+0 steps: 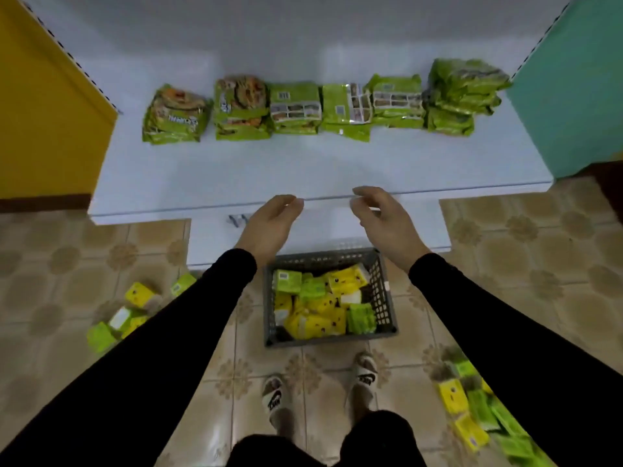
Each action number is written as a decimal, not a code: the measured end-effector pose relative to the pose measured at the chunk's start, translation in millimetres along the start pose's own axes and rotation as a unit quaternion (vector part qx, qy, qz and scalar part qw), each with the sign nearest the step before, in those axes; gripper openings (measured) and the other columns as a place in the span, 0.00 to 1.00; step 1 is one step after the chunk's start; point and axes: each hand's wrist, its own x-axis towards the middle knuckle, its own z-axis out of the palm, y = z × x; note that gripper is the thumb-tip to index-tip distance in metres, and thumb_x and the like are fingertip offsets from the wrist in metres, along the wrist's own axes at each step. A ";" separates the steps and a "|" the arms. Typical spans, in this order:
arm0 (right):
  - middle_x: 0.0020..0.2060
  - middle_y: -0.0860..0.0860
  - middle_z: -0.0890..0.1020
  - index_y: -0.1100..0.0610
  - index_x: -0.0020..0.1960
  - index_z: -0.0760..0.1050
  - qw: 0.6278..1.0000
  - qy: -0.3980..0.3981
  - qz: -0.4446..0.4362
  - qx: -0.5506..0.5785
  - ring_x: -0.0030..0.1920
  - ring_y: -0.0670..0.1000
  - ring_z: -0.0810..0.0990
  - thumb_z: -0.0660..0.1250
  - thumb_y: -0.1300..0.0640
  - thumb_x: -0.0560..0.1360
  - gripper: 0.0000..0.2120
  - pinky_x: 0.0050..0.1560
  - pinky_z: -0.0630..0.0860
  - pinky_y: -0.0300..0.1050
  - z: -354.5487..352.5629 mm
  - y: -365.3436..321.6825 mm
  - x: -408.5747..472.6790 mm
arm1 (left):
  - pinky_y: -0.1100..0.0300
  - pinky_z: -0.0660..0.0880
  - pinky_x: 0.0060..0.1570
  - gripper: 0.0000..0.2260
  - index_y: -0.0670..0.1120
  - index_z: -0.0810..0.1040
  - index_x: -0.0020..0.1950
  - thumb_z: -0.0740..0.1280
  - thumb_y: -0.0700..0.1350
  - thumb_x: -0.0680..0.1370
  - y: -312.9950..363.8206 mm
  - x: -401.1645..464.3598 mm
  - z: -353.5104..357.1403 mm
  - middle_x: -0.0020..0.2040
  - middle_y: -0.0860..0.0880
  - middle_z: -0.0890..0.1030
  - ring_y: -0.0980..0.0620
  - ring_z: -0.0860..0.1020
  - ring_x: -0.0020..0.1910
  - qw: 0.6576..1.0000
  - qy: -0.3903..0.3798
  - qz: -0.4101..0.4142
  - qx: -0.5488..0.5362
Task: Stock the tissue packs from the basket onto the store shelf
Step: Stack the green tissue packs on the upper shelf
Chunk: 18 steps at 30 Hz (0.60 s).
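A person looks down at a grey basket (384, 291) on a tiled floor, set against the foot of a white store shelf (209, 176). Left of the basket, loose tissue packs (124, 315) lie scattered on the tiles. Above the basket's left corner, the left hand (266, 224) hovers empty, fingers loosely curved. The basket itself holds more yellow and green tissue packs (320, 308), heaped untidily. Above its right corner, the right hand (384, 224) hovers empty too, fingers relaxed. Right of the basket, further packs (472, 419) lie strewn.

Beyond the basket, a row of green packets (303, 109) lines the shelf's back. The likely step is reaching down for a pack: take a top one cleanly. The shelf's bare front strip offers room; its front edge sits directly above the basket.
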 end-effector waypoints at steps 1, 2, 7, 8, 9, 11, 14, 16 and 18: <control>0.55 0.40 0.76 0.47 0.67 0.71 1.000 -0.016 0.012 0.002 0.53 0.38 0.78 0.62 0.47 0.81 0.15 0.54 0.76 0.44 -0.8 21.4 6.8 | 0.52 0.67 0.68 0.20 0.50 0.72 0.69 0.60 0.57 0.81 -14.5 7.1 13.1 0.67 0.50 0.75 0.50 0.73 0.66 1.000 0.001 -0.021 -0.001; 0.56 0.42 0.76 0.47 0.67 0.71 0.999 -0.030 0.024 0.004 0.52 0.39 0.78 0.62 0.47 0.81 0.15 0.51 0.76 0.40 -1.6 45.1 14.6 | 0.51 0.68 0.67 0.20 0.50 0.72 0.69 0.60 0.58 0.81 -31.1 14.9 26.1 0.68 0.49 0.74 0.49 0.73 0.66 0.999 0.004 -0.044 -0.003; 0.60 0.47 0.78 0.47 0.64 0.72 0.989 -0.088 0.118 0.002 0.58 0.47 0.78 0.62 0.46 0.81 0.13 0.60 0.75 0.47 24.2 165.1 47.4 | 0.60 0.64 0.59 0.17 0.52 0.73 0.68 0.60 0.57 0.81 -134.0 51.7 82.9 0.68 0.53 0.73 0.53 0.71 0.66 0.991 0.007 -0.133 0.000; 0.61 0.48 0.77 0.46 0.63 0.72 0.985 -0.106 0.140 0.002 0.61 0.49 0.78 0.62 0.45 0.81 0.12 0.63 0.74 0.52 34.4 189.1 52.0 | 0.60 0.64 0.59 0.17 0.52 0.73 0.67 0.61 0.57 0.81 -157.9 58.9 92.2 0.68 0.54 0.72 0.54 0.71 0.66 0.988 0.005 -0.151 -0.005; 0.63 0.48 0.76 0.46 0.64 0.72 0.980 -0.128 0.155 -0.004 0.62 0.50 0.77 0.61 0.45 0.81 0.13 0.64 0.74 0.54 45.6 210.4 55.7 | 0.61 0.64 0.59 0.19 0.52 0.72 0.69 0.61 0.57 0.81 -182.7 66.1 100.6 0.69 0.55 0.71 0.54 0.70 0.66 0.985 -0.005 -0.172 -0.014; 0.64 0.47 0.75 0.49 0.67 0.72 0.970 -0.165 0.179 -0.022 0.61 0.50 0.77 0.60 0.45 0.82 0.16 0.61 0.74 0.53 71.4 256.5 69.6 | 0.60 0.64 0.60 0.21 0.52 0.70 0.72 0.63 0.56 0.80 -236.2 88.5 115.9 0.70 0.55 0.69 0.55 0.69 0.66 0.978 -0.033 -0.203 -0.026; 0.63 0.48 0.76 0.52 0.68 0.72 0.963 -0.172 0.199 -0.053 0.54 0.49 0.78 0.61 0.47 0.82 0.18 0.49 0.74 0.47 117.3 332.9 94.0 | 0.49 0.69 0.65 0.26 0.53 0.70 0.71 0.66 0.61 0.75 -324.7 128.3 139.5 0.70 0.52 0.71 0.49 0.73 0.64 0.970 -0.083 -0.230 0.015; 0.65 0.49 0.76 0.52 0.67 0.72 0.960 -0.178 0.209 -0.058 0.51 0.50 0.79 0.61 0.48 0.82 0.16 0.46 0.74 0.48 151.6 391.7 114.2 | 0.47 0.71 0.62 0.19 0.54 0.73 0.67 0.65 0.57 0.78 -383.9 155.4 157.5 0.63 0.54 0.76 0.49 0.76 0.59 0.964 -0.111 -0.239 0.024; 0.68 0.48 0.72 0.50 0.70 0.68 0.954 -0.194 0.221 -0.063 0.51 0.49 0.77 0.61 0.46 0.81 0.19 0.43 0.73 0.46 187.1 450.2 136.7 | 0.50 0.73 0.54 0.06 0.55 0.76 0.57 0.62 0.49 0.81 -446.2 183.3 176.6 0.51 0.55 0.79 0.49 0.78 0.50 0.964 -0.121 -0.233 0.035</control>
